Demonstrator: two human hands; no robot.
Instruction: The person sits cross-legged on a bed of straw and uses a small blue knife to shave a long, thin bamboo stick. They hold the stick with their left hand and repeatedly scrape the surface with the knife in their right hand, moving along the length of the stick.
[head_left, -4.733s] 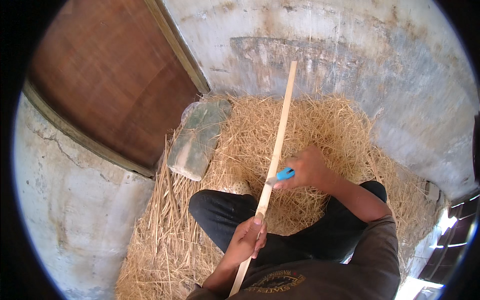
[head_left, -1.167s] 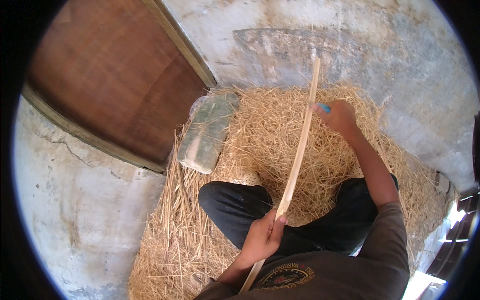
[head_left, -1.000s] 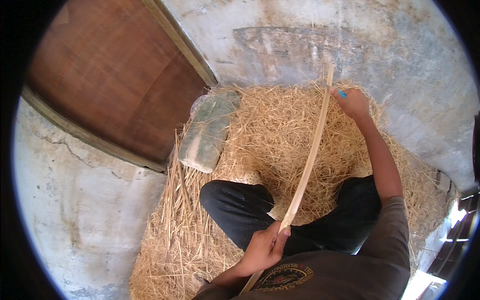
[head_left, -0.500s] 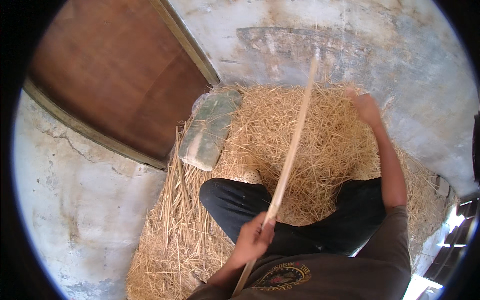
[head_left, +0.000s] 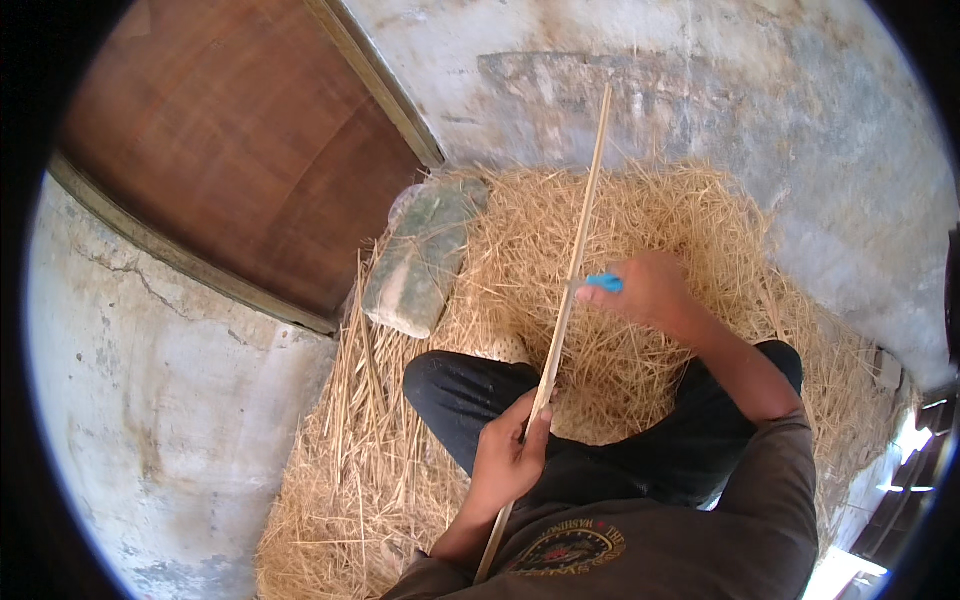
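A long, pale bamboo strip (head_left: 590, 205) slants from my waist up toward the wall. My left hand (head_left: 513, 450) is wrapped round its lower part, thumb on top, above my lap. Farther up, my right hand (head_left: 652, 290) is closed on a small blue-handled tool (head_left: 605, 283). That tool's front end meets the strip around its middle, but its shape is too blurred to make out. Thin shavings (head_left: 640, 370) lie heaped in front of me, between and beyond my bent knees.
Left of the heap lies a greenish-grey block (head_left: 425, 255) with shavings on it. Long thin strips (head_left: 365, 420) lie by my left knee. A brown door panel (head_left: 240, 150) stands at far left, a stained wall (head_left: 720, 110) beyond the heap.
My right hand has come back from the far right of the heap to the strip, bringing the blue-handled tool into sight. The strip's far end has shifted slightly left.
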